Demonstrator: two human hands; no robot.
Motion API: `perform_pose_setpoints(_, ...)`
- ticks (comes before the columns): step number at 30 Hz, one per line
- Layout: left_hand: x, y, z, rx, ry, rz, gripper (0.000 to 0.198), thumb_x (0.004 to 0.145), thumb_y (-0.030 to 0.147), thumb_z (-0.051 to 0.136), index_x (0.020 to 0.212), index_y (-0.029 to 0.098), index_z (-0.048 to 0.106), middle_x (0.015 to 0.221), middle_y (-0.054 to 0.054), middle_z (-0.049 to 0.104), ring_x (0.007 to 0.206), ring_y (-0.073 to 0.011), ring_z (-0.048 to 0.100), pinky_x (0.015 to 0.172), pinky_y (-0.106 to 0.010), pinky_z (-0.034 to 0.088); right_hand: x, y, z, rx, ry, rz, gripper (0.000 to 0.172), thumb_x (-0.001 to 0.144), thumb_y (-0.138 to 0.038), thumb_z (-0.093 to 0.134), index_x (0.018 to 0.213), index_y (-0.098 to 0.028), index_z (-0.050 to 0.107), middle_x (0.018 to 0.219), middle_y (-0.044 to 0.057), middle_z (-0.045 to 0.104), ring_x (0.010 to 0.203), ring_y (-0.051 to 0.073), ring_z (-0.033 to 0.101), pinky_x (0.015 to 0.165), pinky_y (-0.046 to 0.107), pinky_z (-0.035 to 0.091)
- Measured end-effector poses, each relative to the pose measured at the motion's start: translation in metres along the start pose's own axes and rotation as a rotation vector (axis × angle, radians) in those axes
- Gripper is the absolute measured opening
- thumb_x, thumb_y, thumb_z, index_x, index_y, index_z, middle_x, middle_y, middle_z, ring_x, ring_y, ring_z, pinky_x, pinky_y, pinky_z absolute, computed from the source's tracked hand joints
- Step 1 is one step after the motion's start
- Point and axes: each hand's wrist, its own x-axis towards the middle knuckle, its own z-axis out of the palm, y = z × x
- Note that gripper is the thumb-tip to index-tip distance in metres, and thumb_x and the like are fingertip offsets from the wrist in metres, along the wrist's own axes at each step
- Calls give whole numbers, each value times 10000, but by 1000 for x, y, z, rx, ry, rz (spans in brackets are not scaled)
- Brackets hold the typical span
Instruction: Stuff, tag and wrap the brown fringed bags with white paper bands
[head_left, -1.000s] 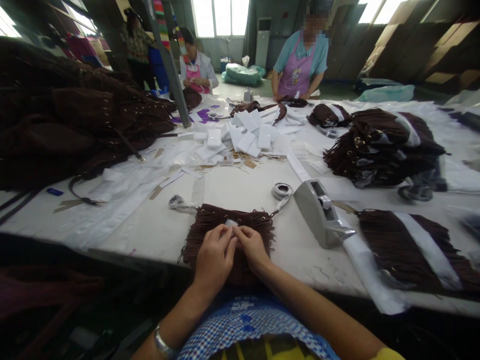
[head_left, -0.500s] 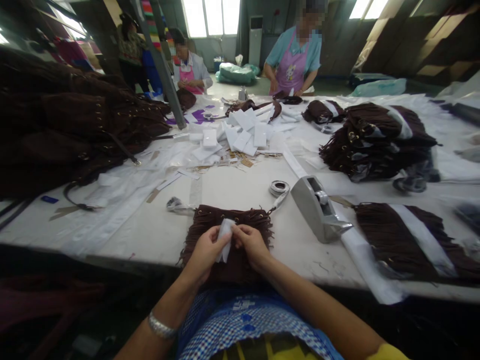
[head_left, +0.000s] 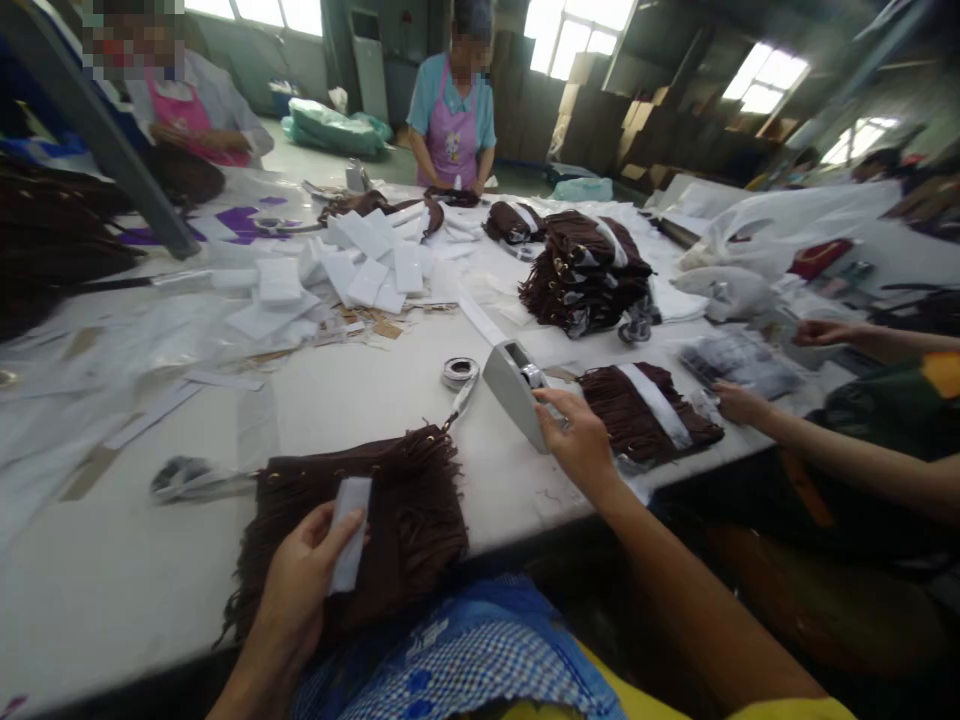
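Note:
My left hand point(head_left: 296, 580) pinches a folded white strip point(head_left: 350, 540), which looks like paper or thin foam, between thumb and fingers. Beneath it a dark brown fringed bag point(head_left: 409, 500) lies flat at the table's front edge, its wrapped strap ends sticking out at the upper corners. To the right, my right hand point(head_left: 577, 440) has its fingers closed at the front end of a grey tape dispenser point(head_left: 511, 395). Whether a piece of tape is between these fingertips is hidden.
Beyond the bag lies a heap of white folded pieces point(head_left: 367, 265). Fringed bags point(head_left: 592, 265) are stacked at the back right, and a banded one point(head_left: 645, 410) lies beside the dispenser. A co-worker's hands point(head_left: 742, 405) are at the right. Two people stand across the table.
My right hand has left the white strip and moved right to the tape dispenser. My left hand still holds the strip over the bag. The view has swung to the right.

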Motion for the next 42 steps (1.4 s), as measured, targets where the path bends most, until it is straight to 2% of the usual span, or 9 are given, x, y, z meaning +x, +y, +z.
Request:
perform_pose_setpoints(3, 2, -2, -2, 0, -27, 8, 528, 577, 409, 849, 1006, 165, 662, 796, -14, 712, 690, -166, 676, 538, -198, 514, 18, 44, -26, 34, 32, 235, 266, 783, -458, 712, 882, -216, 759, 1309, 103, 628, 1312, 306, 470, 1171, 461, 244)
perform_pose_setpoints(6, 3, -4, -3, 5, -32, 26, 560, 576, 437, 850, 1032, 173, 660, 844, -18, 728, 735, -174, 688, 555, -194, 522, 29, 67, -28, 233, -94, 448, 370, 748, -569, 702, 717, -204, 750, 1227, 112, 680, 1265, 323, 523, 1128, 478, 302)
perform_pose_setpoints(10, 2, -4, -2, 13, -36, 28, 569, 579, 452, 850, 1039, 178, 659, 862, -17, 733, 735, -168, 685, 577, -196, 532, 36, 65, -26, 398, -135, 532, 486, 741, -636, 665, 706, -158, 744, 1163, 159, 703, 1169, 325, 601, 946, 446, 483)
perform_pose_setpoints(18, 4, -6, -3, 10, -52, 16, 517, 605, 417, 844, 1036, 199, 660, 856, -8, 730, 714, -159, 678, 591, -195, 537, 16, 41, -62, 608, 39, 622, 322, 687, -450, 810, 878, -194, 774, 1148, 104, 716, 1083, 247, 651, 916, 339, 535)
perform_pose_setpoints(25, 3, -5, -3, 11, -38, -10, 502, 602, 393, 840, 1037, 208, 669, 892, -20, 739, 765, -178, 694, 605, -199, 550, -23, 57, -55, 617, 5, 801, 401, 559, -452, 902, 803, -169, 758, 857, 88, 753, 673, 163, 687, 719, 335, 600)
perform_pose_setpoints(30, 1, -3, -2, -11, -26, -12, 470, 597, 366, 836, 1003, 200, 668, 859, -24, 729, 742, -183, 692, 591, -212, 550, -33, 74, -30, 542, 137, 753, 469, 501, -497, 904, 775, -149, 750, 723, 54, 734, 586, 140, 653, 683, 331, 589)
perform_pose_setpoints(34, 3, -5, -2, 0, -44, 9, 475, 596, 377, 842, 1001, 198, 669, 854, -18, 728, 700, -167, 678, 576, -210, 539, -46, 64, -23, 452, 184, 681, 432, 560, -488, 877, 806, -152, 761, 732, 54, 741, 640, 179, 681, 702, 347, 579)
perform_pose_setpoints(38, 2, -6, -3, -12, -57, 48, 509, 600, 417, 847, 1012, 187, 657, 848, -17, 717, 757, -181, 686, 603, -214, 536, -57, 23, -14, 367, -1, 515, 283, 698, -442, 815, 827, -193, 777, 768, 49, 749, 692, 197, 694, 717, 335, 562)
perform_pose_setpoints(42, -1, -7, -2, -18, -90, 101, 521, 643, 460, 823, 1030, 164, 640, 860, -27, 710, 755, -176, 674, 624, -229, 527, -54, -33, 15, 349, -267, 284, 193, 803, -406, 735, 790, -217, 772, 730, 34, 736, 698, 196, 684, 738, 327, 549)
